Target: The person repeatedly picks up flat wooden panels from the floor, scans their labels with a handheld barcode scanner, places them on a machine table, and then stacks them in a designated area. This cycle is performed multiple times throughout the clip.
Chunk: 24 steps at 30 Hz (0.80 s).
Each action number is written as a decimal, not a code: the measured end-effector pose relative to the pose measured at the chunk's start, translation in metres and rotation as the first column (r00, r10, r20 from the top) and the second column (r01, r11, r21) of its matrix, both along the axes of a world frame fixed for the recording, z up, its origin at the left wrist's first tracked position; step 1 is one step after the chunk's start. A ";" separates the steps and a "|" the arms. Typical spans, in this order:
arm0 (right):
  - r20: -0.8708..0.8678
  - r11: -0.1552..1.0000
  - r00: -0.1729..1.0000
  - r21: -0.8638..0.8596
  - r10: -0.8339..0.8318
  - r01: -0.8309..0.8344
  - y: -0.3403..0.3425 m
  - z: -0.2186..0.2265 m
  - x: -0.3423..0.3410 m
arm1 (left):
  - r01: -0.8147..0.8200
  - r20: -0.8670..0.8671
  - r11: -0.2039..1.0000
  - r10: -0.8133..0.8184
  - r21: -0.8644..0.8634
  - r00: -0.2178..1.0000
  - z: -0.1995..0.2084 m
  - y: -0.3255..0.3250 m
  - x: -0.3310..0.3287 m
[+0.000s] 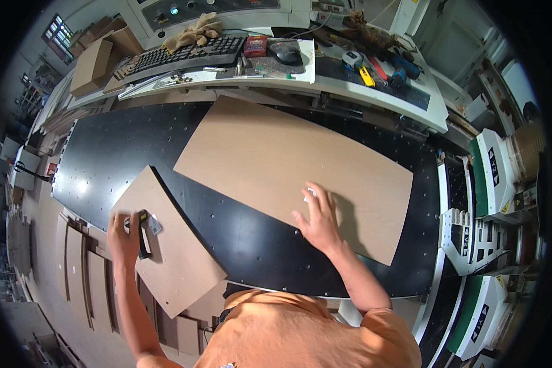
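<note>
My left hand (124, 240), slightly blurred at the fingers, is closed on a black handheld tool (144, 243) with a yellowish tip; its exact kind does not show. The tool is over a smaller tan board (181, 257), which lies aslant and overhangs the near edge of the black table. Right beside the tool is a small white label (154, 224). My right hand (321, 227) rests over a large tan board (276, 153), thumb and fingers apart. A small white piece, perhaps a label (310, 194), shows at its fingertips.
Beneath both boards is a black worktable (239, 236) dotted with small studs. A keyboard (184, 56), a mouse (286, 53), gloves (197, 32) and a yellow cutter (366, 76) lie on the ledge behind. Green-and-white machine units (487, 175) stand at right; panels (98, 285) lean at lower left.
</note>
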State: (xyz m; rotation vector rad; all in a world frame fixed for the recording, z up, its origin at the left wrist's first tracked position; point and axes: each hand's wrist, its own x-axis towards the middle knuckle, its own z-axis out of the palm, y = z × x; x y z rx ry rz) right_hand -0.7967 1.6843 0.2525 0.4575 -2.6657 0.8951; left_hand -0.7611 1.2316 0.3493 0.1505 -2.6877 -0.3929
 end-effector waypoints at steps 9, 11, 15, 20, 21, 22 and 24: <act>0.058 0.948 0.996 0.316 -0.066 0.044 0.011 -0.034 0.048 | -0.484 0.421 0.857 0.510 -0.175 0.750 -0.085 -0.051 0.061; 0.113 0.943 0.989 0.329 -0.095 0.053 0.020 -0.033 0.058 | -0.482 0.410 0.852 0.522 -0.206 0.748 -0.102 -0.068 0.032; 0.087 0.939 0.985 0.325 -0.150 0.114 0.046 -0.029 0.067 | -0.397 0.394 0.917 0.377 -0.032 0.838 -0.133 -0.100 0.003; 0.084 0.912 0.958 0.340 -0.274 0.231 0.091 -0.030 0.051 | -0.352 0.367 0.885 0.232 0.305 0.901 -0.147 -0.124 -0.008; 0.056 0.908 0.958 0.338 -0.282 0.247 0.101 -0.032 0.048 | -0.411 0.405 0.882 0.296 0.233 0.865 -0.148 -0.125 -0.010; 0.049 0.913 0.961 0.329 -0.270 0.240 0.114 -0.034 0.045 | -0.365 0.394 0.886 0.238 0.285 0.888 -0.148 -0.126 -0.009; 0.006 0.927 0.968 0.287 -0.252 0.240 0.138 -0.037 0.043 | -0.342 0.382 0.865 0.195 0.368 0.903 -0.148 -0.125 -0.010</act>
